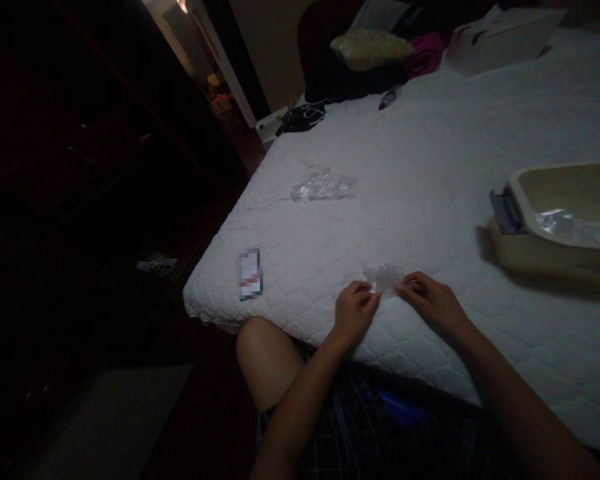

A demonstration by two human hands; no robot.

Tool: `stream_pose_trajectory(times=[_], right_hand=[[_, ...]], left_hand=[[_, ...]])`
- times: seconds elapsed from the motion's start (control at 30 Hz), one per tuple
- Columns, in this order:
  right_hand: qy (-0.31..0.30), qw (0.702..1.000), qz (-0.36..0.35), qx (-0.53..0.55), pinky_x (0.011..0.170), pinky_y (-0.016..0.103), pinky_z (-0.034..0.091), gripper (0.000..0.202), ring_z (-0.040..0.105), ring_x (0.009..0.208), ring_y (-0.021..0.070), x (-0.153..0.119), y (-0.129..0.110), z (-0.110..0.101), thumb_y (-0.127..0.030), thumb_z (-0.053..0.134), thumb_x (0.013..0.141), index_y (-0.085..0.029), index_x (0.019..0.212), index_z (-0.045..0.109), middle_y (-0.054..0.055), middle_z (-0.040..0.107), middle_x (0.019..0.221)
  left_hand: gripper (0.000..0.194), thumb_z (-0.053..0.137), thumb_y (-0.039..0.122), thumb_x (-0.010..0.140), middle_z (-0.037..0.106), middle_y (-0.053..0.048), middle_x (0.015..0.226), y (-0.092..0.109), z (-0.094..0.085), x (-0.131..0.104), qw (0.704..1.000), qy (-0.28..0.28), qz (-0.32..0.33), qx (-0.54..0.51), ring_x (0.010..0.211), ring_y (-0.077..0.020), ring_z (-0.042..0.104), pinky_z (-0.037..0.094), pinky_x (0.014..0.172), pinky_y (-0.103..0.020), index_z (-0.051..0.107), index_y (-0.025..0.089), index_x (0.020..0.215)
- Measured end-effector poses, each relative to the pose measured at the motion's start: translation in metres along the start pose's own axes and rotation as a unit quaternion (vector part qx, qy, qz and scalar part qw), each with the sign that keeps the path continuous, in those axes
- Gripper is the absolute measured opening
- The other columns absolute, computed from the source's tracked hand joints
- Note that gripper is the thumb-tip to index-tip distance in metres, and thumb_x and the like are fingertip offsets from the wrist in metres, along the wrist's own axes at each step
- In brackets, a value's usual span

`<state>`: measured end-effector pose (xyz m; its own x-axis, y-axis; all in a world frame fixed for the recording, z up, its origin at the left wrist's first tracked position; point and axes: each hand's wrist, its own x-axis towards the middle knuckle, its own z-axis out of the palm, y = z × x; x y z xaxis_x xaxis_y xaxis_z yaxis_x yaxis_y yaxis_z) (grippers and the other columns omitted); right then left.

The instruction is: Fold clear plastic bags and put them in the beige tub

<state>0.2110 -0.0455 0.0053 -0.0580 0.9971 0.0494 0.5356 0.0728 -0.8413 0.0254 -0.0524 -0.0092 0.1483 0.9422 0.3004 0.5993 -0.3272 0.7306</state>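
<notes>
The left hand (pixel 354 310) has its thumb and fingertips closed at the near-left edge of a clear plastic piece (pixel 384 275), at about eight o'clock on it; how firmly they press cannot be told. The piece lies between the two hands, low over the white quilted bed cover (pixel 430 167), near the edge where the person sits. At four o'clock on it the right hand (pixel 433 303) pinches the other side with thumb and forefinger. Handling it well probably calls for light, even pinches close to the edges, both hands low over the cover and the film kept just taut, since thin plastic is likely to crease, slip or tear under a hard tug. In this dim light, working by feel along the rim seems wise. Farther right, at one o'clock from the piece and well apart, stands a pale box (pixel 510 50) with something white showing above its rim. At between two and three o'clock is a cream tub (pixel 555 263), a grey latch (pixel 506 212) on its near-left end; shiny clear plastic (pixel 563 221) lies inside, its form too dim to tell.
</notes>
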Motion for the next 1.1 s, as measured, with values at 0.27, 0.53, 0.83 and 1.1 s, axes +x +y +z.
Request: stream_pose_trajectory(times=[0.27,0.53,0.83,1.1], right_hand=[[0.056,0.997,0.025,-0.042,0.054,0.029,0.042,0.028,0.062,0.059,0.0195,0.003,-0.002,0.009,-0.050,0.058,0.075,-0.024,0.080,0.049,0.001,0.066,0.065],[0.004,0.998,-0.017,-0.067,0.055,0.030,0.042,0.028,0.058,0.060,0.0180,0.003,-0.002,0.005,-0.051,0.051,0.079,-0.023,0.076,0.054,0.002,0.063,0.069],[-0.031,0.994,-0.079,0.063,0.082,0.041,0.049,0.031,0.062,0.089,0.0241,0.008,-0.046,-0.012,-0.048,0.052,0.081,-0.022,0.092,0.064,0.009,0.066,0.096],[-0.236,0.885,0.154,0.372,0.097,0.041,0.045,0.038,0.065,0.095,0.0230,0.052,-0.029,0.013,-0.050,0.054,0.081,-0.016,0.090,0.067,0.014,0.068,0.101]], left_hand=[[0.036,0.049,0.036,0.088,0.062,-0.006,0.086,0.006,0.006,0.002,0.999,0.039,-0.025,0.010,0.078,-0.0137,0.058,0.049,0.070,-0.027,0.068,0.016,0.065],[0.032,0.051,0.031,0.087,0.058,-0.004,0.078,0.006,0.012,0.005,0.995,0.065,-0.041,0.066,0.075,-0.0137,0.055,0.046,0.070,-0.028,0.066,0.017,0.063],[0.027,0.052,0.029,0.086,0.059,-0.003,0.079,0.004,0.012,0.006,0.995,0.061,-0.037,0.069,0.076,-0.0140,0.055,0.047,0.069,-0.028,0.067,0.017,0.067],[0.026,0.053,0.022,0.084,0.058,-0.002,0.077,0.001,0.014,0.007,0.996,0.060,-0.039,0.061,0.075,-0.0131,0.055,0.048,0.070,-0.027,0.065,0.017,0.061]])
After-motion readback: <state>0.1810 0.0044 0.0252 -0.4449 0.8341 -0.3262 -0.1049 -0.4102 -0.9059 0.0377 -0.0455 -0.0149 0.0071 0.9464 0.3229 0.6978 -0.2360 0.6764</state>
